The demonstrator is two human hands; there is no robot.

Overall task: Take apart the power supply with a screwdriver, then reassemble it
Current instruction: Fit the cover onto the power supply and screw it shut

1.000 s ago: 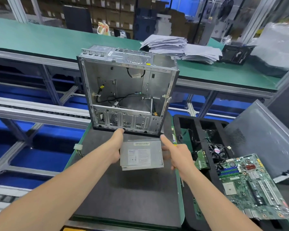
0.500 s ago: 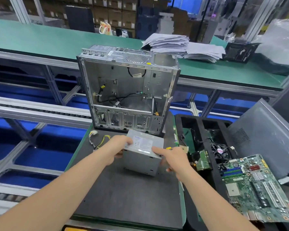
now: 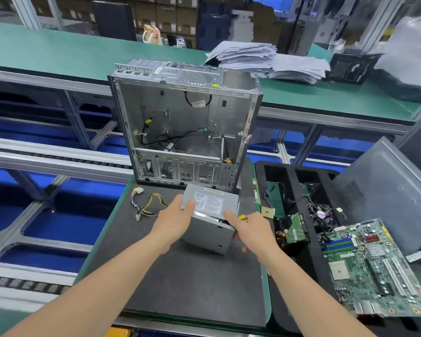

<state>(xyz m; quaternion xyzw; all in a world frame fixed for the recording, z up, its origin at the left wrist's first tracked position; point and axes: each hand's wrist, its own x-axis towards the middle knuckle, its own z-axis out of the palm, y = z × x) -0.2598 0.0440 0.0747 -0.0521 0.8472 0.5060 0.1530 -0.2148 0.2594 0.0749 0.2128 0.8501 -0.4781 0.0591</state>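
A grey metal power supply [image 3: 210,223] with a white label on top sits tilted on the dark work mat [image 3: 180,283], just in front of the open computer case [image 3: 185,122]. My left hand [image 3: 175,221] grips its left side, thumb on the top edge. My right hand [image 3: 249,231] holds its right end, thumb on top and fingers curled underneath. A yellow handle [image 3: 243,217], perhaps the screwdriver's, peeks out beside my right thumb. The supply's yellow and black cables [image 3: 148,203] trail left on the mat.
A black foam tray [image 3: 284,176] on the right holds a fan [image 3: 321,214], a drive and cables. A green motherboard [image 3: 374,266] lies over its near end, beside a grey side panel [image 3: 384,190]. Paper stacks [image 3: 265,59] sit on the far green bench. Conveyor rails run at left.
The power supply was lying flat with its label up; both hands have tipped and turned it up onto an edge, and its cable bundle has come into view on the left.
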